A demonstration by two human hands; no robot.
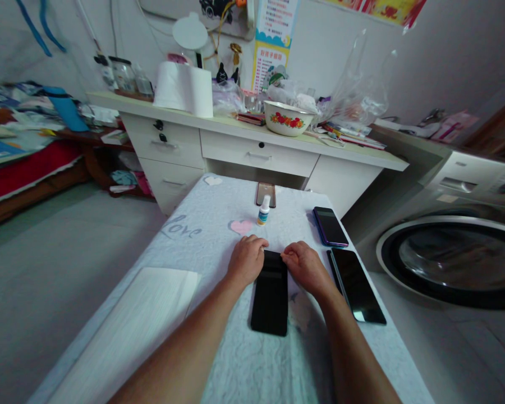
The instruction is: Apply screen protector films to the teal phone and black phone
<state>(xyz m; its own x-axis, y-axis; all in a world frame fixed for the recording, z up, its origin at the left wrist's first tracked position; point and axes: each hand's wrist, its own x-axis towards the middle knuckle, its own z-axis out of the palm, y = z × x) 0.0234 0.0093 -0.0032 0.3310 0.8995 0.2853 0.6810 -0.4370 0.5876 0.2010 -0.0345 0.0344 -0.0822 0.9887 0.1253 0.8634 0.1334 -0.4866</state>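
Note:
A black phone [270,297] lies flat, screen up, on the cloth-covered table before me. My left hand [247,259] grips its far left corner with the fingers curled. At the far right corner, my right hand [305,265] pinches the edge between thumb and fingers. Just beyond the phone stands a small white spray bottle [263,212] with a blue and yellow label. Behind the bottle lies a brownish phone case or phone [266,194]; I cannot tell which. To the right are a purple-edged phone [330,226] and another large black phone [357,285], which rests against a thin, light-edged slab.
White folded paper or cloth [130,331] lies on the left of the table [235,370]. Against the wall, a white desk [231,147] carries a paper roll [184,90], a flowered bowl [287,119] and plastic bags. A washing machine [437,191] stands at right, a bed [23,168] at left.

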